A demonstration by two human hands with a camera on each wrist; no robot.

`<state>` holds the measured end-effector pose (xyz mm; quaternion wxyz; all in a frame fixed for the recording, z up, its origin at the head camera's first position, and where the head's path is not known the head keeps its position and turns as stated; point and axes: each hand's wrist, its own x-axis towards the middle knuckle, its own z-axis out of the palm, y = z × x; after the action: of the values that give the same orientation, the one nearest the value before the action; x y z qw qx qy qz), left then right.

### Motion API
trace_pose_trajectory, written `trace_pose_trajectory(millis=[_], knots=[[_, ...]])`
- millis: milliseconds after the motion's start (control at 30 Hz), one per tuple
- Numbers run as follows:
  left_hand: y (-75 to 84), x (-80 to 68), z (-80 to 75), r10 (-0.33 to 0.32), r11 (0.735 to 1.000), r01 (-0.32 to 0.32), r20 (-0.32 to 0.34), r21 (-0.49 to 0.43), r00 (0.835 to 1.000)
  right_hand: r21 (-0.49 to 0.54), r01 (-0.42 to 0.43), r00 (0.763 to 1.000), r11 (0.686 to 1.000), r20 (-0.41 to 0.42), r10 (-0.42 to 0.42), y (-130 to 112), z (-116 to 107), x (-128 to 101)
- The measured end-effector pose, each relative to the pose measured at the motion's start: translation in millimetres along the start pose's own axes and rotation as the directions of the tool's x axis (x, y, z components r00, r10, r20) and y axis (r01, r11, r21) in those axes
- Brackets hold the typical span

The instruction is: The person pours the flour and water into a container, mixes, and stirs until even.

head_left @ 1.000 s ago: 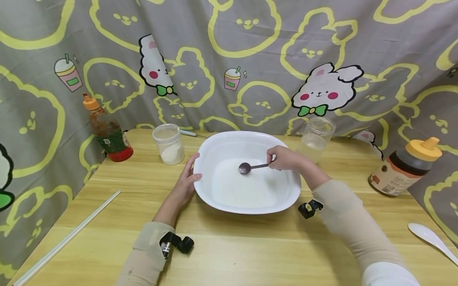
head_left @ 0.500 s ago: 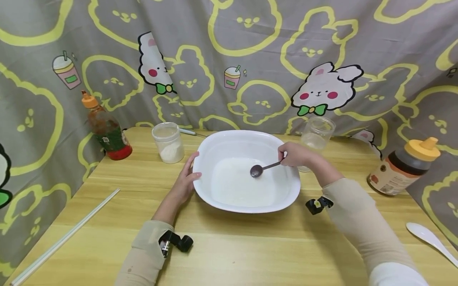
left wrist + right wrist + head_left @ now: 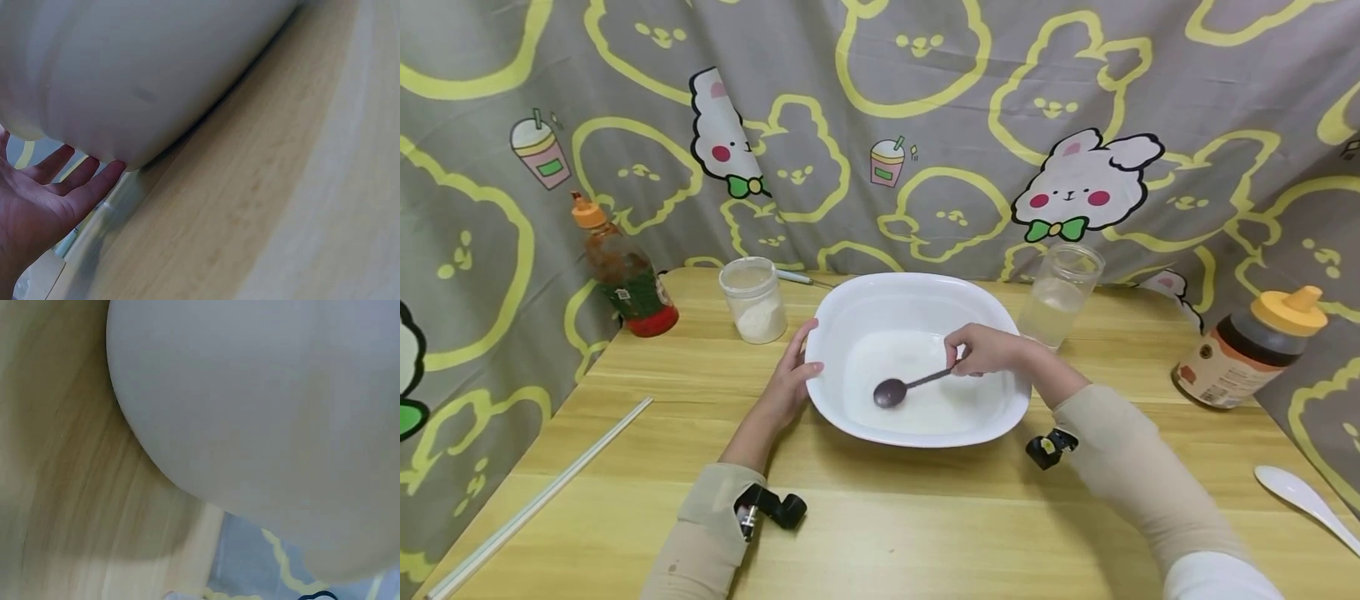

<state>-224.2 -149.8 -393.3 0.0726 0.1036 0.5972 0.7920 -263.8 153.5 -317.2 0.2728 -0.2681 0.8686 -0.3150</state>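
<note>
A white basin (image 3: 917, 296) with milky white liquid (image 3: 857, 358) in it stands on the wooden table. My left hand (image 3: 786, 383) holds its left side, thumb at the rim; in the left wrist view, the spread fingers (image 3: 78, 178) touch the outer wall. Over the inside of the basin, my right hand (image 3: 988, 350) pinches the handle of a dark brown spoon (image 3: 891, 392). The spoon's bowl is at the liquid, left of the hand. Only the basin's outer wall (image 3: 250, 425) and surroundings show in the right wrist view; the right hand is hidden there.
A jar of white powder (image 3: 760, 321) stands behind the left hand, a glass jar of cloudy liquid (image 3: 1052, 308) behind the right. Sauce bottle (image 3: 632, 292), chopsticks (image 3: 550, 492), brown-liquid bottle (image 3: 1232, 358) and white spoon (image 3: 1296, 496) lie or stand farther out. A patterned curtain hangs behind.
My right hand first drew the brown spoon rightward, then swept it back left and nearer the basin's front. The left hand stays on the basin.
</note>
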Motion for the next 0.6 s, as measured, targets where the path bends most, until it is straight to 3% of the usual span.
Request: trace_pose_trajectory(millis=[100, 200, 367, 600], knots=[[-0.4, 0.5, 0.3, 0.0, 1.0, 0.0, 0.001, 0.001, 1.0, -0.064, 0.033, 0.998, 0.997, 0.062, -0.029, -1, -5, -13], [-0.4, 0.7, 0.3, 0.005, 1.0, -0.005, 0.002, 0.003, 1.0, -0.155, 0.054, 0.997, 0.986, 0.059, -0.045, 0, -14, -25], [-0.4, 0.6, 0.6, 0.013, 1.0, -0.013, 0.01, -0.007, 1.0, -0.296, 0.002, 0.994, 0.955, -0.103, -0.034, 3, -32, -38], [0.1, -0.3, 1.7, 0.009, 1.0, -0.009, -0.002, -0.014, 1.0, -0.378, -0.147, 0.945, 0.914, -0.328, 0.016, 6, -39, -23]])
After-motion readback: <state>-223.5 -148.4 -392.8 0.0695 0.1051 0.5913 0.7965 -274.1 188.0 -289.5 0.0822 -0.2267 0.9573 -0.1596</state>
